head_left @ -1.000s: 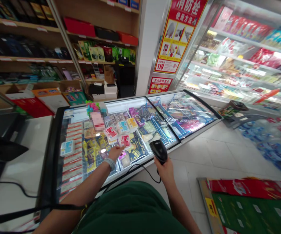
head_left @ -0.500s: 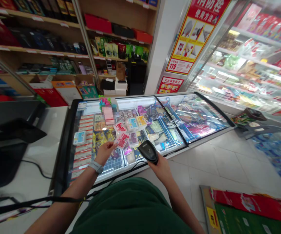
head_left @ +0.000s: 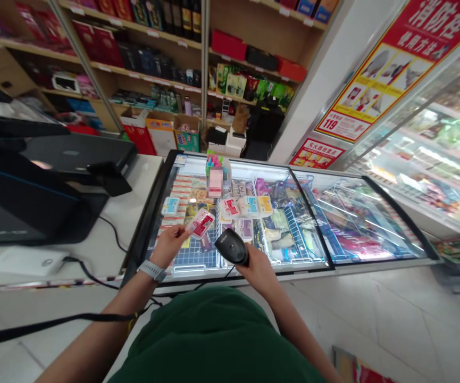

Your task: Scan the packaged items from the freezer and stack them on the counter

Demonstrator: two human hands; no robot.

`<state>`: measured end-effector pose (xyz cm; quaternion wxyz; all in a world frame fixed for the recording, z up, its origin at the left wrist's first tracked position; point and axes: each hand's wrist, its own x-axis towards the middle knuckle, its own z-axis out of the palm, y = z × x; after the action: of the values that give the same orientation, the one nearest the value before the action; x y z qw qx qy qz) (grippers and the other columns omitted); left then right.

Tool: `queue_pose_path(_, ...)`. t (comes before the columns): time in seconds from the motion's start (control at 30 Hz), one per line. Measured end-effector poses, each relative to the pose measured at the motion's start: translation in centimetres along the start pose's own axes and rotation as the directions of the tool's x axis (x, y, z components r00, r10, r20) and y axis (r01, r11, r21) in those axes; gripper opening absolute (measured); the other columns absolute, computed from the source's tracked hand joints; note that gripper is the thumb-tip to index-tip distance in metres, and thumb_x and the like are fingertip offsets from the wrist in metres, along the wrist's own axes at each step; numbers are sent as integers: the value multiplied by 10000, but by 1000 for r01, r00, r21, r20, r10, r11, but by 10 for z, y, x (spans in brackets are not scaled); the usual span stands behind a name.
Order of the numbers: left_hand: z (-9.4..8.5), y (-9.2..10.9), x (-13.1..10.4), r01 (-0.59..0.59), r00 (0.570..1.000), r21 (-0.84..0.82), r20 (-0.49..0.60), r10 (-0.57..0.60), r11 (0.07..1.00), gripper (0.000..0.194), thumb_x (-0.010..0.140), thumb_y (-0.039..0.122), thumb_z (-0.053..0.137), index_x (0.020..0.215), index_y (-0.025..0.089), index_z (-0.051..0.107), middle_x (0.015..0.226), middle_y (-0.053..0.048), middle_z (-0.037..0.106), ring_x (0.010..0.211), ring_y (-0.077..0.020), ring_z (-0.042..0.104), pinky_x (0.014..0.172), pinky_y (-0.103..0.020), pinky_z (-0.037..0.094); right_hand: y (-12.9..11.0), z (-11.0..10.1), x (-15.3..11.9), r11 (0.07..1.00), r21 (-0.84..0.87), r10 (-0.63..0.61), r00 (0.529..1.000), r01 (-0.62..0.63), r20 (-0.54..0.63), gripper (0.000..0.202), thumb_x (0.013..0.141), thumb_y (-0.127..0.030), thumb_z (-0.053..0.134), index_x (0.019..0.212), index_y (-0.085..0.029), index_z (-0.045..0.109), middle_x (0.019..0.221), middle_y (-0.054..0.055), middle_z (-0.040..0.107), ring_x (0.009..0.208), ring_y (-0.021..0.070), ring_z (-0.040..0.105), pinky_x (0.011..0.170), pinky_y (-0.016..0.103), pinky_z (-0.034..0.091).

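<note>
My left hand point(head_left: 169, 244), with a grey watch on the wrist, pinches the near-left edge of a small clear pack with a red label point(head_left: 201, 223). The pack is tilted above the freezer's glass lid. My right hand point(head_left: 258, 268) is wrapped round a black handheld barcode scanner point(head_left: 232, 247), its head pointing left towards the pack. On the glass beyond sit similar packs: a red one point(head_left: 230, 207), a blue one point(head_left: 250, 204), a yellow one point(head_left: 265, 204) and a purple one point(head_left: 244, 229). Another blue pack point(head_left: 170, 206) lies apart at the left.
The chest freezer point(head_left: 249, 271) stretches to the right, bagged goods under its glass. At left a white counter point(head_left: 142, 183) carries a black terminal point(head_left: 26, 191) and a white box point(head_left: 28, 260). Colourful items in a tub point(head_left: 215, 162) stand at the back. A black strap point(head_left: 74, 317) crosses my left forearm.
My left hand has drawn the red-labelled pack left, away from the other packs. The scanner stays in my right hand, now closer to that pack. The view has turned left.
</note>
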<state>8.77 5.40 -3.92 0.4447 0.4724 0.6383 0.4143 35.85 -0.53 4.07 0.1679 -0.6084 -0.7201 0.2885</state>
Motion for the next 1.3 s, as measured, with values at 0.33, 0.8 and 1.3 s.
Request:
queue_pose_path(0.33,-14,-8,1,80,994,-52,-76,-83,995,538,551,624,744,810,153,715,657,-21,649,677,-173,570,593,-252,412,-14,8,9,1000,-13,-14,999,15,38,178,735,-181,599,909,-190,565,843,32,637,761,188,584,656,237,367)
queue_pose_path(0.8,-21,-42,33,264,955,-302,-49,-292,916,553,458,598,787,754,145,671,694,-33,666,656,-139,582,657,-266,466,-10,11,3,999,43,23,1000,-22,-18,173,742,-178,575,911,-193,545,842,31,626,765,195,589,655,246,383)
queue_pose_path(1.3,-51,-66,130,496,813,-193,-241,-531,847,244,872,353,594,763,135,577,614,49,557,514,-71,517,545,-232,460,2,6,-5,990,39,138,981,-134,-139,142,739,-211,549,880,-193,545,792,30,622,747,203,597,652,260,410)
